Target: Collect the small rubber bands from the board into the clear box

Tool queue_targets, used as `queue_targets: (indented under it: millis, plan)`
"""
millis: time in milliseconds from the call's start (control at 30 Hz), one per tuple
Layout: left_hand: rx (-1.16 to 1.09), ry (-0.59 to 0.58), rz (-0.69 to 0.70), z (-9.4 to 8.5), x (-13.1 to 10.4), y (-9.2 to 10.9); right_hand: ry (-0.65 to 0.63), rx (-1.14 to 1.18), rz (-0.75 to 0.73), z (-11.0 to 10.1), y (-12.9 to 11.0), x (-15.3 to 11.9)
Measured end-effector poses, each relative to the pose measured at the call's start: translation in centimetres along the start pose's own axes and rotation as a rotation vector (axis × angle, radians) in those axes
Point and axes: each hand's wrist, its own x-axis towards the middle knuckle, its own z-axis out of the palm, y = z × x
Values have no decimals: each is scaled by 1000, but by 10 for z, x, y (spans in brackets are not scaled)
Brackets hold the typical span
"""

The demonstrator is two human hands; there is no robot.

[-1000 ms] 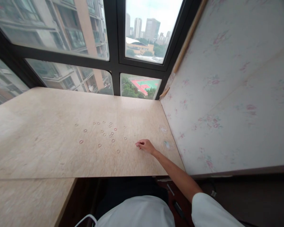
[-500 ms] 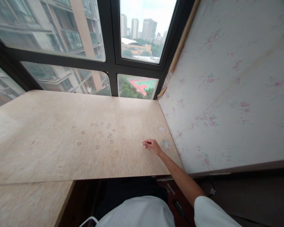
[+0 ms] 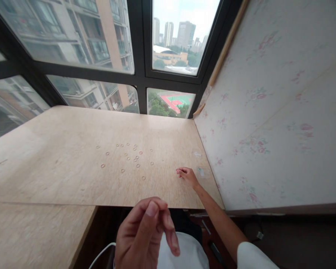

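Observation:
Close to the camera at the bottom centre, my left hand (image 3: 145, 231) is raised with thumb and index fingertip pressed together; whatever is between them, if anything, is too small to make out. My right hand (image 3: 187, 175) rests low over the right part of the beige tabletop (image 3: 72, 183), its fingertips pinched together, and anything in them is too small to tell. Several thin rings lie scattered left of my right hand, among them a reddish ring (image 3: 102, 166), another red ring (image 3: 140, 152) and a pale ring (image 3: 143, 178).
Two small clear plastic pieces lie by the wall, a plain one (image 3: 196, 154) and one with a greenish mark (image 3: 203, 172). Floral wallpaper (image 3: 257, 142) borders the right side. Dark window frames (image 3: 141, 74) stand behind. A white cable (image 3: 100, 252) hangs below the table edge.
My left hand has come into view at the bottom centre. The view has shifted, so the table and rings appear slightly displaced. My right hand keeps its pinch in nearly the same place.

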Motion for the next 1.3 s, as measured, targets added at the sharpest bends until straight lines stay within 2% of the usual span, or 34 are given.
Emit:
queue_targets:
  millis: [67, 133, 300, 433, 567, 767, 867, 1033, 1200, 1300]
  plan:
    - [-132, 16, -30, 14, 9, 3, 6, 7, -4, 0, 0, -1]
    - [-183, 24, -44, 18, 14, 2, 10, 15, -6, -2, -1, -1]
    - [-199, 0, -29, 10, 18, -8, 4, 25, -2, -5, -1, -3]
    - [-152, -27, -21, 5, 27, -25, -2, 8, -10, -13, -4, -6]
    - [33, -13, -55, -12, 44, -60, 47, -48, -28, -37, -7, -9]
    - [535, -27, -159, -52, 79, -130, 256, -222, -9, -89, -3, -12]
    - [708, -27, -159, -68, 89, -156, 332, -326, -3, -105, 1, -12]
    - [866, -21, -136, -83, 95, -173, 348, -469, 14, -113, 7, -9]
    - [874, 4, -111, -97, 100, -177, 337, -531, 16, -116, 5, -12]
    - [829, 38, -141, -107, 104, -177, 318, -521, -15, -114, -4, -21]
